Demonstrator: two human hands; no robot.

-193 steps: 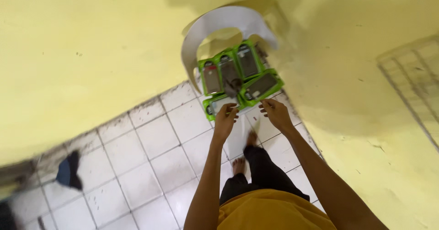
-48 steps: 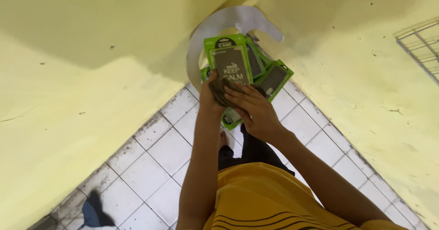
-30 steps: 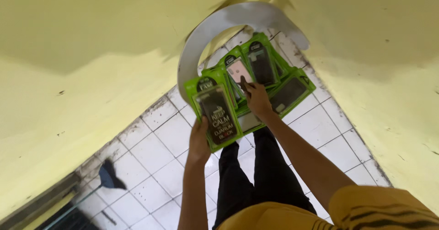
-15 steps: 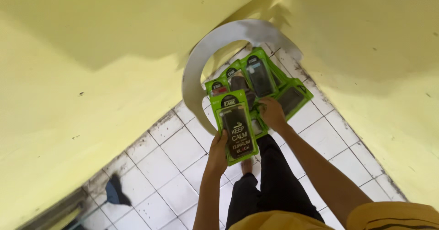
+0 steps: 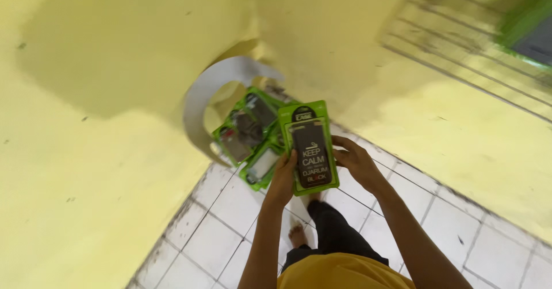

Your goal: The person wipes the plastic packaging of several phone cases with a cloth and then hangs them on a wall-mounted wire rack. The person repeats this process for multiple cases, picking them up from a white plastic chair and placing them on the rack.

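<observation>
Both of my hands hold one green-edged phone case package [image 5: 308,147] with a black case inside, raised in front of me. My left hand [image 5: 283,177] grips its lower left edge and my right hand [image 5: 356,161] grips its right edge. Behind it, several more green packages [image 5: 248,131] lie spread on the seat of a grey plastic chair [image 5: 202,98] set in the wall corner.
Yellow walls [image 5: 103,151] meet in a corner behind the chair. A wire grid rack [image 5: 460,42] hangs on the right wall with a green package at its top right. White floor tiles [image 5: 213,231] lie below, with my bare foot [image 5: 298,235] on them.
I have lifted one package off the chair and brought my right hand onto it, so both hands hold it now. The view has swung right, showing the wire rack.
</observation>
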